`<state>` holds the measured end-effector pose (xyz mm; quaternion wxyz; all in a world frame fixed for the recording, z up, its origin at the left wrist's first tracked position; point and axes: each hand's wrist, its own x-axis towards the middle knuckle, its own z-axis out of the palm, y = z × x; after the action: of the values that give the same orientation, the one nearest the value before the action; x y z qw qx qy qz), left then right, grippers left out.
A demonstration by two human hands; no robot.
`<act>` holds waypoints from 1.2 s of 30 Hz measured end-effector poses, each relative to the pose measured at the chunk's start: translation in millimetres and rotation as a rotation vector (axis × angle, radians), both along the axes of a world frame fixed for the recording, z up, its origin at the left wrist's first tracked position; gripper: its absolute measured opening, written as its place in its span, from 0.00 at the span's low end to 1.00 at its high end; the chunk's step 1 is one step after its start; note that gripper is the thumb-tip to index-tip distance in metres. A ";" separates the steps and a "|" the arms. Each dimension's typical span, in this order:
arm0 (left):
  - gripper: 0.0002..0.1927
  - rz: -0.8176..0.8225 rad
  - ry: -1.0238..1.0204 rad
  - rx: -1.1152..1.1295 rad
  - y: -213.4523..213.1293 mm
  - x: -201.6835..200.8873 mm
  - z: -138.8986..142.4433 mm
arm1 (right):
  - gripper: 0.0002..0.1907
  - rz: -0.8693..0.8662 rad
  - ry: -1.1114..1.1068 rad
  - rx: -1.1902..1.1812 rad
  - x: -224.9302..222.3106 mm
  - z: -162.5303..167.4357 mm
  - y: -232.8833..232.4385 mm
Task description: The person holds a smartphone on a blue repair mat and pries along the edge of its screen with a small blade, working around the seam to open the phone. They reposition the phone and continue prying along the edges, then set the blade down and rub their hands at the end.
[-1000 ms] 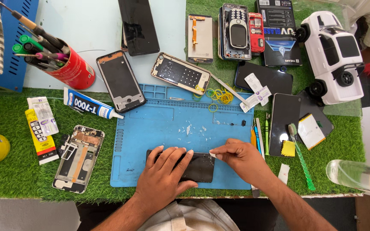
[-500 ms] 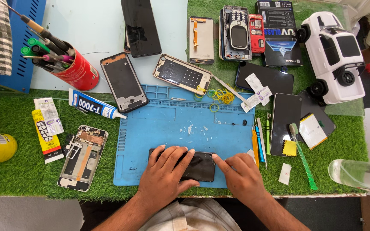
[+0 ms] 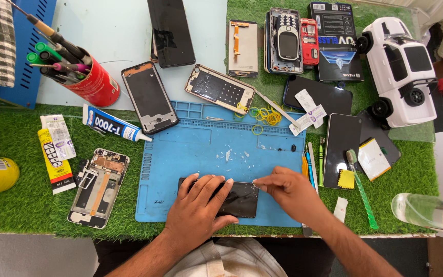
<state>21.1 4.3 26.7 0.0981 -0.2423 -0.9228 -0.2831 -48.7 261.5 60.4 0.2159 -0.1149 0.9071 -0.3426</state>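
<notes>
Left hand spread flat, pinning the black phone at 6 o'clock on the blue mat; right hand pinches something tiny at its upper right corner. Risk: a slip could crack the glass. Phone's long axis runs 9-to-3; which end is the top I cannot tell.

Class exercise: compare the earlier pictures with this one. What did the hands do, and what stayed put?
The right hand slid off the dark phone, back to its upper right corner, fingertips pinched. The left hand stays pressed flat on it. Phone and blue mat have not moved.
</notes>
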 end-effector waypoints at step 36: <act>0.41 -0.007 -0.003 0.004 0.1 -1.6 2.0 | 0.06 -0.134 0.003 0.015 9.0 0.8 -3.5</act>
<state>19.5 4.4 28.7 0.0963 -0.2449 -0.9215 -0.2858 -39.8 258.0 61.2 0.1921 -0.0530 0.9156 -0.3492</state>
